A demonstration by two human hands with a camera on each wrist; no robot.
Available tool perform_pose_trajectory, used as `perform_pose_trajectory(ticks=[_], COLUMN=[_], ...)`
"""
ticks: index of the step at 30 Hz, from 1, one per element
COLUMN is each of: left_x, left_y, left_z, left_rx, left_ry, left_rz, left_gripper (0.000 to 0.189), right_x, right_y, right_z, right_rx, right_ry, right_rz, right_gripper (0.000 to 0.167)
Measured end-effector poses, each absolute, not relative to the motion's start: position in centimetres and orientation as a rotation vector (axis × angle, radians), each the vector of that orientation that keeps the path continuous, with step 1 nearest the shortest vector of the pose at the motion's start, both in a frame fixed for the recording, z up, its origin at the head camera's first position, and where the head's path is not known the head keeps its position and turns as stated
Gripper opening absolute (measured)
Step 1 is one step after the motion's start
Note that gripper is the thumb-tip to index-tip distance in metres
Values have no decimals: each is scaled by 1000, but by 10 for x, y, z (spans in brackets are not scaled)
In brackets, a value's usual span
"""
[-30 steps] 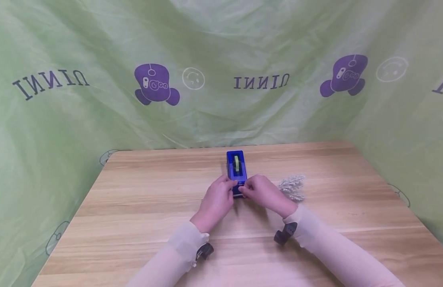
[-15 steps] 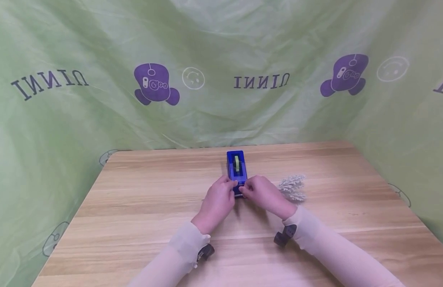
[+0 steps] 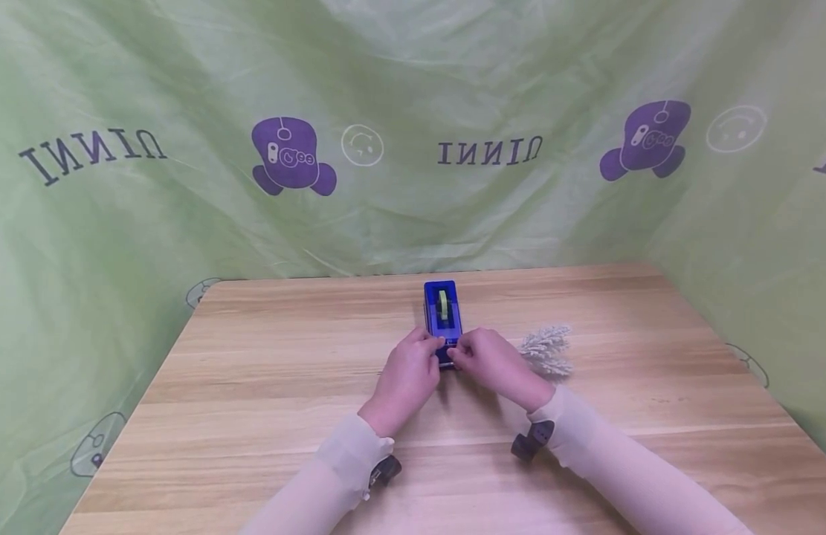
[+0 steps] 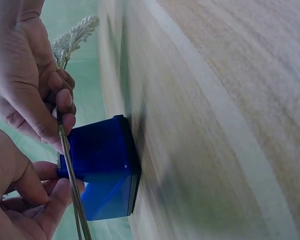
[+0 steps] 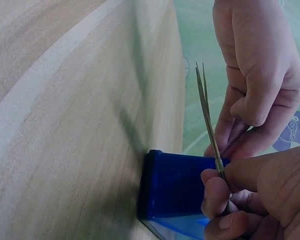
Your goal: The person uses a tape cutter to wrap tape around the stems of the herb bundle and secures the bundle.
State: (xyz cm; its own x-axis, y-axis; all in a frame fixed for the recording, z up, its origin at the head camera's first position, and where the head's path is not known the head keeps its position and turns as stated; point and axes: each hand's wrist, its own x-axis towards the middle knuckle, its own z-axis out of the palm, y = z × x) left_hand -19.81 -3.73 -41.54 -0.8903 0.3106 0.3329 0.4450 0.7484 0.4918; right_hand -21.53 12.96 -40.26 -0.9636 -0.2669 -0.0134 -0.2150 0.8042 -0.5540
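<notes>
A blue tape dispenser (image 3: 442, 327) with a pale green roll core stands on the table, its cutter end towards me. In the head view my left hand (image 3: 407, 375) is at the dispenser's left front; in the left wrist view the thumb and fingers of this left hand (image 4: 22, 192) grip its serrated cutter end. My right hand (image 3: 496, 364) pinches a small bunch of dried flowers by its thin stems (image 5: 208, 115). Those stems cross in front of the dispenser's end, and the whitish flower heads (image 3: 545, 351) stick out to the right. Whether tape lies between the fingers is hidden.
The wooden table (image 3: 265, 386) reaches back to a green printed curtain (image 3: 413, 82), which also hangs at both sides. Each wrist wears a small black camera, one beside the left cuff (image 3: 386, 469) and one beside the right cuff (image 3: 533, 440).
Both hands stay at the dispenser's front end with barely visible finger movement. The head view has shifted very slightly.
</notes>
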Motion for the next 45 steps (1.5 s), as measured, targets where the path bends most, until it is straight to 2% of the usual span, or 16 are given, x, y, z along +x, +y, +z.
perform_pose_trajectory(ticks=[29, 45], left_x=[-195, -186], left_y=[-43, -53], left_z=[-417, -408], left_rx=[-613, -758], left_ry=[-2643, -2672], left_rz=[-972, -951], left_gripper=[36, 11], right_x=[-202, -190], right_y=[132, 134], right_z=[-397, -389], right_rx=[-497, -540], right_ry=[2924, 3015], right_rz=[-935, -958], right_gripper=[29, 26])
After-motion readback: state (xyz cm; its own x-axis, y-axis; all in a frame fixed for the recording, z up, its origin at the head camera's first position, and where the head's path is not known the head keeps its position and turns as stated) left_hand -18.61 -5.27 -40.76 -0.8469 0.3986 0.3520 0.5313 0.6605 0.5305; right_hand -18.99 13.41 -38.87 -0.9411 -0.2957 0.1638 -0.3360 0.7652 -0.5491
